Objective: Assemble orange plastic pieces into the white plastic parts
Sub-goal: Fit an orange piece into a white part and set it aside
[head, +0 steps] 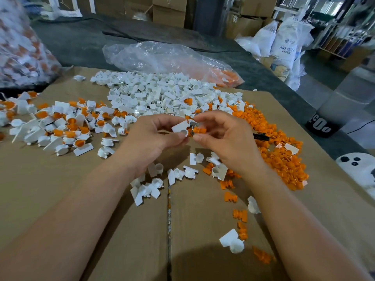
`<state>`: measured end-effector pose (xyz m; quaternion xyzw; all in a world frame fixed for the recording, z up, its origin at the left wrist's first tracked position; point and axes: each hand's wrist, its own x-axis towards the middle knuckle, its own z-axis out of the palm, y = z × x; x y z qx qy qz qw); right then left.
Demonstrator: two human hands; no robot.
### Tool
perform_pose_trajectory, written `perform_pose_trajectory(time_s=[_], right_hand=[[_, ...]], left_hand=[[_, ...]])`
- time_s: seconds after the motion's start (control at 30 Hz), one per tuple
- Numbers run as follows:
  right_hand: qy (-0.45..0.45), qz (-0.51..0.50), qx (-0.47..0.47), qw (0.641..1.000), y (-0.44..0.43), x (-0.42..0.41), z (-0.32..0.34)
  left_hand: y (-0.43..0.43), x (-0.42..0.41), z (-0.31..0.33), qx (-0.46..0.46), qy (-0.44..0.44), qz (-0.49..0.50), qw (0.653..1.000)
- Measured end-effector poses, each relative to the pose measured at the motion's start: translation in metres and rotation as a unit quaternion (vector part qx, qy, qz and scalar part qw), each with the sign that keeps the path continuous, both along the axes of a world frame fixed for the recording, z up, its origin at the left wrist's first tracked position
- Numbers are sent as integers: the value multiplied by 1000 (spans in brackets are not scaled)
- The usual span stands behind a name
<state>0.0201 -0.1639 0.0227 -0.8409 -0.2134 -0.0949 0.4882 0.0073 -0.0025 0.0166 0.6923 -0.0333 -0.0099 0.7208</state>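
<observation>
Assembled pile (60, 126) at left: likely finished units, kept apart. Left hand (154, 136) pinches white part (180, 126). Right hand (221, 136) pinches orange piece (199, 130) against it, apparently for insertion. Orange pile (280, 151) at right, within reach. Containers: blurred bag (20, 47) far left, orange-white contents; clear bag (162, 57) behind, orange pieces in right end.

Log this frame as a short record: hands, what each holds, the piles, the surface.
left hand: pinches a white part
right hand: pinches an orange piece against that part
fit: cannot tell whether seated
white pile: centre, far side
orange pile: to the right
assembled pile: to the left, white with orange inserts
surface: cardboard
</observation>
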Motion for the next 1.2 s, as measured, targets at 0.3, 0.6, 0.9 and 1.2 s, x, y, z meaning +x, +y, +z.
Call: perform_pose_trajectory(time_s=[0.3, 0.6, 0.9, 1.2], right_hand=[[-4, -15, 18, 1000, 6, -2, -3], [-29, -5, 21, 999, 5, -3, -3], [-53, -43, 11, 998, 8, -3, -9], [-85, -68, -5, 994, 8, -2, -10]], left_hand=[[-3, 1, 0, -54, 17, 10, 998], [-1, 4, -1, -79, 50, -2, 996], [-2, 3, -3, -100, 53, -7, 993], [0, 1, -3, -76, 25, -28, 996]])
